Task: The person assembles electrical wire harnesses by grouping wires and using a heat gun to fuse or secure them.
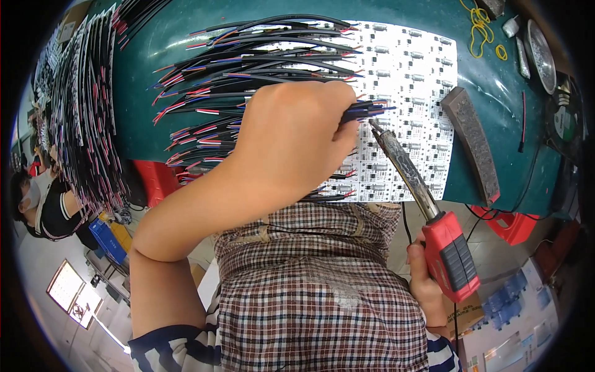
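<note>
My left hand reaches over a white panel of small circuit boards, its fingers closed on a bunch of black cables. The cables' thin wire ends stick out past my fingertips, to the right. My right hand is wrapped round the red and black handle of a soldering iron. The iron slants up to the left, with its tip just below the wire ends; whether they touch I cannot tell. Rows of black cables with red, white and blue wire ends lie across the panel's left part.
A thick stack of cabled panels stands at the left table edge. Right of the panel lies a grey-brown bar. Beyond it are yellow solder wire, a metal dish and a loose thin wire. Another person sits at far left.
</note>
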Demonstrator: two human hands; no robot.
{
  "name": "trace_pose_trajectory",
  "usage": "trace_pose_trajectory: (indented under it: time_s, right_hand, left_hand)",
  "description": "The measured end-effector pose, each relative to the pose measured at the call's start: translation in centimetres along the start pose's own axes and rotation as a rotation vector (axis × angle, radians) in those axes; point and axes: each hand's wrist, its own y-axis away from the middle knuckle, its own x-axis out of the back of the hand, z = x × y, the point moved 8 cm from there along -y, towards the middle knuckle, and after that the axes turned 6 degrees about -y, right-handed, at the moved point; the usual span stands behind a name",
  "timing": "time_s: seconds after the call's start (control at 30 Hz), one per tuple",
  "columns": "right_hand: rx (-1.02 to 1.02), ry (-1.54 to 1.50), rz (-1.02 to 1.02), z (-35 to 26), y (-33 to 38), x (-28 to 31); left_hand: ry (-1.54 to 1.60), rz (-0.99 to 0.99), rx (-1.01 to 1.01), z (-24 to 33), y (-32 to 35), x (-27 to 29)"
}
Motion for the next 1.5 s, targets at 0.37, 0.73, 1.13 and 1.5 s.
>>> trace_pose_trajectory:
  time_s: [0.37,0.73,1.13,1.5]
  right_hand:
    - [-0.054,-0.100,-0.021,-0.3,-0.7,-0.6]
    - [-0.174,-0.015,-0.050,0.8,0.6,0.7]
    - [-0.209,-0.072,-0.017,0.5,0.3,1.0]
    - [-0.145,0.092,-0.053,0.7,1.2,1.0]
  left_hand:
    - [0.073,-0.126,0.003,-0.3,-0.5,-0.3]
    - [0.005,-0.095,-0.034,0.2,-0.4,-0.2]
    - [0.090,-0.092,0.015,-0.3,-0.7,0.2]
    - [0.184,-0.100,0.169,0.7,1.2,2.4]
